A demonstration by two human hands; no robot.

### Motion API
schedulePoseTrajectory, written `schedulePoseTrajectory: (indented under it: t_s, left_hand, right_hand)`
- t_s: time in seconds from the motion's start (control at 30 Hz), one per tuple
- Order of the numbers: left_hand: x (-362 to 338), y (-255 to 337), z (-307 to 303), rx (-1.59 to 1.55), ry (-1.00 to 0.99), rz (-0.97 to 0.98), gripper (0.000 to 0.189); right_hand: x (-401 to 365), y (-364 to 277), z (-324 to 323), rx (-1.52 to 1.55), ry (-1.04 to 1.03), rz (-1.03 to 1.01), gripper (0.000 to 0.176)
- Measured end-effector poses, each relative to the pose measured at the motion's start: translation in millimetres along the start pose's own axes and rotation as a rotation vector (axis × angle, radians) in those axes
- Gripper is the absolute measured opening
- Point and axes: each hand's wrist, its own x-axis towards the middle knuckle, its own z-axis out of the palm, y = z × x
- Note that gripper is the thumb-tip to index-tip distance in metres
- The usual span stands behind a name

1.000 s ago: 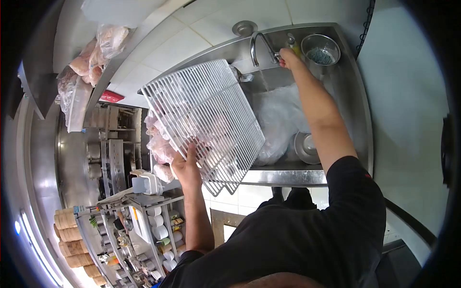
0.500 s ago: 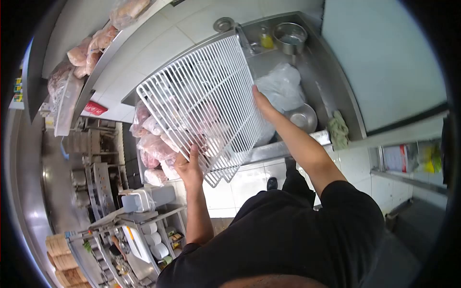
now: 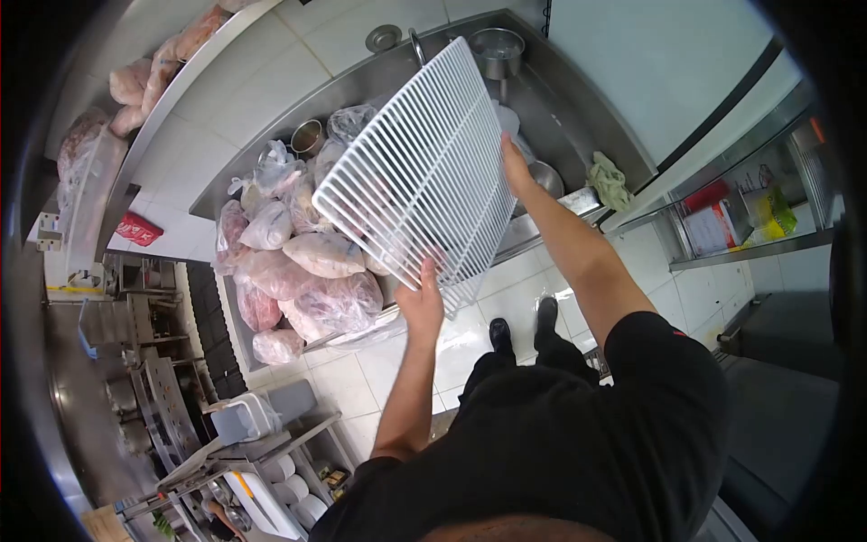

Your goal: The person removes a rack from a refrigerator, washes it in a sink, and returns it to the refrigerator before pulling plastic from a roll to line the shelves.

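A white wire shelf rack (image 3: 433, 154) is held tilted in front of me, over the stainless steel sink. My left hand (image 3: 421, 300) grips its near left edge, with the thumb on top of the bars. On the opposite side, my right hand (image 3: 517, 169) is closed around the right edge; some of its fingers are hidden behind the rack. Left of and beneath the rack lies a heap of bagged frozen meat (image 3: 325, 257). A metal bowl (image 3: 545, 180) sits in the sink beside my right hand, partly covered by the arm.
A metal pot (image 3: 497, 54) stands at the sink's far end near the faucet (image 3: 416, 47). A green cloth (image 3: 609, 182) hangs over the sink's right edge. More bagged meat (image 3: 131, 81) rests on a wall shelf. On the right is an open refrigerator (image 3: 741, 212) with packages.
My view has shifted, exposing more of the bagged meat and the floor. The rack, still in both hands, appears turned more steeply and farther right relative to the meat.
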Motion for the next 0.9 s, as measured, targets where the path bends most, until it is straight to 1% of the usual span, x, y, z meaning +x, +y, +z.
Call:
schedulePoseTrajectory:
  t_s: [0.03,0.07,0.1,0.17,0.23,0.27,0.33,0.37,0.4,0.43,0.47,0.57,0.6,0.63,0.67,0.73,0.77,0.83,0.87,0.9]
  left_hand:
    - [1.0,-1.2,3.2,-0.008,0.001,0.036,0.025]
    - [-8.1,-1.0,3.2,-0.009,-0.007,0.051,0.025]
    - [-8.0,3.3,3.7,-0.055,-0.011,-0.023,0.023]
    - [8.8,13.4,3.4,-0.003,-0.015,0.173,0.022]
    - [16.0,31.4,-3.7,0.098,-0.047,0.309,0.019]
    - [17.0,29.6,-1.1,0.081,-0.050,0.319,0.019]
    - [10.5,25.2,0.5,0.056,-0.067,0.338,0.018]
    - [2.3,6.2,3.1,0.056,-0.066,0.318,0.018]
    - [-4.0,-8.8,5.0,0.033,-0.074,0.269,0.017]
    - [-10.1,-21.1,7.1,0.010,-0.082,0.219,0.017]
    - [-12.1,-27.8,7.9,-0.009,-0.088,0.175,0.017]
    - [-10.9,-21.7,3.5,0.132,-0.120,0.319,0.014]
    - [1.5,-15.0,9.8,0.154,-0.110,0.393,0.014]
    - [4.6,-4.0,7.7,0.175,-0.121,0.419,0.014]
    - [1.0,5.6,7.8,0.073,-0.113,0.367,0.015]
    - [0.9,17.4,15.5,-0.139,-0.085,0.270,0.016]
    - [-2.8,11.9,13.5,-0.129,-0.100,0.242,0.018]
    - [-15.9,-13.6,15.3,-0.063,-0.104,0.179,0.017]
    - [-21.3,-27.8,18.9,-0.033,-0.103,0.146,0.017]
    - [-22.3,-40.7,16.6,0.046,-0.109,0.100,0.020]
  right_hand:
    - [17.3,0.9,0.5,0.024,-0.065,-0.002,0.080]
    - [18.3,13.0,-6.6,0.048,-0.122,0.019,0.080]
    - [5.0,12.1,-2.9,0.090,-0.097,0.007,0.080]
    - [7.0,-43.9,26.5,0.164,-0.078,-0.079,0.080]
    - [15.8,-58.0,35.0,0.200,-0.037,-0.089,0.080]
    - [21.7,-65.1,35.0,0.216,-0.017,-0.103,0.080]
    - [-4.4,-53.6,30.4,0.196,0.043,-0.052,0.085]
    - [-14.2,-52.2,27.2,0.185,0.074,-0.029,0.088]
    - [-12.8,-36.2,17.4,0.172,0.082,0.000,0.089]
    - [-6.7,-2.2,1.6,0.158,0.090,0.030,0.089]
    - [-1.5,15.3,-7.1,0.148,0.094,0.056,0.090]
    - [12.1,-0.3,0.4,0.290,0.093,0.064,0.090]
    - [19.7,-25.6,7.8,0.265,0.082,0.036,0.088]
    - [15.6,-51.7,14.8,0.241,0.079,0.021,0.085]
    - [9.5,-61.7,16.4,0.219,0.083,0.018,0.083]
    - [25.6,-61.5,9.2,0.213,0.050,-0.057,0.082]
    - [30.6,-53.2,5.8,0.212,0.033,-0.088,0.081]
    - [28.3,6.0,-18.8,0.128,0.073,0.013,0.081]
    - [25.3,23.3,-29.1,0.082,0.090,0.065,0.080]
    - [21.4,27.5,-31.9,0.106,0.053,0.068,0.080]
